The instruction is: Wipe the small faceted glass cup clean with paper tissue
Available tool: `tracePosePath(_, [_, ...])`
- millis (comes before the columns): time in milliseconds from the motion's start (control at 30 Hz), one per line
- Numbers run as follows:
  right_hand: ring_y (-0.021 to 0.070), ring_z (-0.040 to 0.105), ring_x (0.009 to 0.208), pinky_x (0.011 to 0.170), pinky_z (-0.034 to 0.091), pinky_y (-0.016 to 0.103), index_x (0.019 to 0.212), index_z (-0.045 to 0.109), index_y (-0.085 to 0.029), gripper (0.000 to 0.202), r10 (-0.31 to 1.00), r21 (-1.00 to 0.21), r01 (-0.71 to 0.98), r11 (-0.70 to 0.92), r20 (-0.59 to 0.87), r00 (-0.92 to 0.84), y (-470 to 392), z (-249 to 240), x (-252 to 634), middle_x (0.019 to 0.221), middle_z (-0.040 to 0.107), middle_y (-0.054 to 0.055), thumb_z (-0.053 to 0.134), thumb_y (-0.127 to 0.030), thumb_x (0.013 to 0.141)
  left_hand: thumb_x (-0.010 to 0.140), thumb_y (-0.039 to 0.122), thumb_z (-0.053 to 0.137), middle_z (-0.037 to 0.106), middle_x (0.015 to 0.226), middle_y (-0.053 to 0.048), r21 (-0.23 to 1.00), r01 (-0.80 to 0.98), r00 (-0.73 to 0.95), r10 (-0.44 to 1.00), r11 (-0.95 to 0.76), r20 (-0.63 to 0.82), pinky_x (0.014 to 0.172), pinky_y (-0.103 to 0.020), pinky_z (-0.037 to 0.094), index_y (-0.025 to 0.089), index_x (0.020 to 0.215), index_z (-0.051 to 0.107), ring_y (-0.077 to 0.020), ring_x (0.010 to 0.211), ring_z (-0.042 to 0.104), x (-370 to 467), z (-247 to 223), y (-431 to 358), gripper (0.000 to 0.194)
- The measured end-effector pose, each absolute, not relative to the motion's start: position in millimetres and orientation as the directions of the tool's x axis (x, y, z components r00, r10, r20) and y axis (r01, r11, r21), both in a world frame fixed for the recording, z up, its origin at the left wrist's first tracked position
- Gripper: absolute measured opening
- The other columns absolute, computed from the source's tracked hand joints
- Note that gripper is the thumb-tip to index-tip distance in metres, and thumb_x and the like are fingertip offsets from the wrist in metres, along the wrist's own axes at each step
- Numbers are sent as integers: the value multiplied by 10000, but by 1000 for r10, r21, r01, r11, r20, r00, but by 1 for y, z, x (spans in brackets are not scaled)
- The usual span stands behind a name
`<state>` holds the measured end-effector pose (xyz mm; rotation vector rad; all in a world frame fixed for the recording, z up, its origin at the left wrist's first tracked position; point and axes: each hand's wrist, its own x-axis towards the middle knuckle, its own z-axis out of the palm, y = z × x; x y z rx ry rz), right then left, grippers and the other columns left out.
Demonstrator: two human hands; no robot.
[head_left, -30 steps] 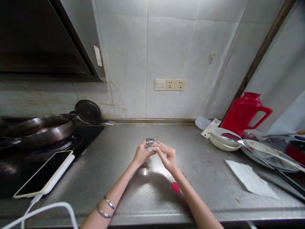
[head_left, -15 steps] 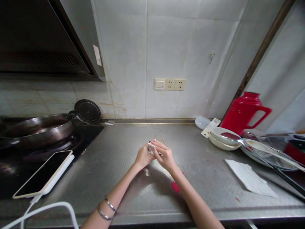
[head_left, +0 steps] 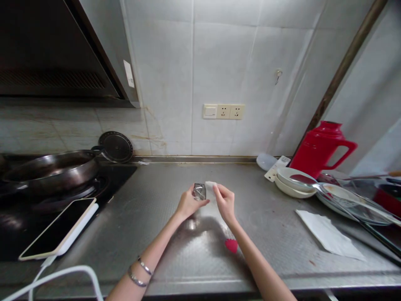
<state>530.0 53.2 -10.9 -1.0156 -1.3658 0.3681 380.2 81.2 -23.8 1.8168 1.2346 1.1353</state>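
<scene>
Near the middle of the metal counter (head_left: 163, 259), my left hand (head_left: 188, 205) grips a small dark, shiny, square-faced object (head_left: 199, 191). Just to its right, my right hand (head_left: 224, 202) pinches a small white piece (head_left: 211, 192) that looks like paper or tissue. The white piece is beside the dark object; whether they touch I cannot tell. A small red item (head_left: 231, 245) lies on the counter beside my right forearm.
At the left, a pan (head_left: 59, 171) stands on the black stove, with a phone (head_left: 59, 230) and white cable in front. A white tissue (head_left: 328, 234), stacked bowls (head_left: 294, 182), plates with utensils and a red flask (head_left: 319, 148) are at the right.
My hands were together around the small object and have moved apart. The dark face of the object now shows, and the white piece is in my right hand.
</scene>
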Motion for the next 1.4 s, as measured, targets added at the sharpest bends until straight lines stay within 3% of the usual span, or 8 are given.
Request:
tracePosePath(100, [227,668,718,672,539,331,795,753,-172,405,801,-858,265,440,509,314,65,-16,534,741,731,32,504,-482,873,563,423,805,675,766,-6,872,335,196,932,-357,306,574,-218,453,164,971,603,-149,659,611,382,-20,79,524])
tracePosePath(267, [230,680,888,783,554,364,998,722,-195,402,913,-915,13,403,403,59,72,-22,530,959,736,56,534,-514,843,594,369,801,694,873,-25,882,250,261,905,-400,336,651,-226,473,179,1086,573,-154,732,633,382,-19,77,575])
tracePosePath(400, [243,661,1002,848,547,383,1206,607,-237,449,909,-920,-116,375,390,-150,64,-18,526,1105,698,55,648,-391,787,637,374,770,706,933,-57,887,246,258,909,-390,328,678,-242,486,170,1082,573,-183,804,655,381,-19,78,528])
tracePosePath(600, [241,642,1058,924,514,394,1181,593,-229,490,923,-934,-111,340,354,-150,59,-12,524,1146,679,57,707,-265,706,655,319,746,710,934,-63,871,282,270,905,-401,329,683,-259,490,165,1087,566,-195,805,661,380,-22,80,493])
tracePosePath(800, [245,695,876,713,587,355,1081,635,-185,432,961,-957,-163,241,258,-97,61,-12,525,993,719,73,715,-357,692,492,354,863,644,1164,-161,847,344,344,894,-405,288,805,-337,497,177,1427,308,-273,951,654,367,-23,86,1101])
tracePosePath(933, [215,687,742,565,574,303,1012,639,-156,450,992,-970,-222,103,117,-50,65,-14,526,891,710,66,704,-466,693,476,406,862,418,1428,-170,732,483,358,871,-481,336,873,-427,480,268,1489,135,-301,1028,614,361,-21,86,1255])
tracePosePath(1067, [195,666,692,525,547,274,983,652,-156,477,996,-974,-224,44,61,-70,65,-12,525,851,699,53,702,-522,681,520,345,855,280,1511,-152,720,392,426,806,-573,410,989,-452,427,295,1486,72,-305,1202,514,366,-25,85,1245])
tracePosePath(1400, [196,669,760,579,542,265,992,670,-176,478,996,-983,-177,54,66,-66,64,-13,521,934,695,53,631,-580,738,584,337,830,511,1300,-152,760,328,326,822,-561,466,984,-458,432,219,1333,321,-292,1152,546,375,-37,86,913])
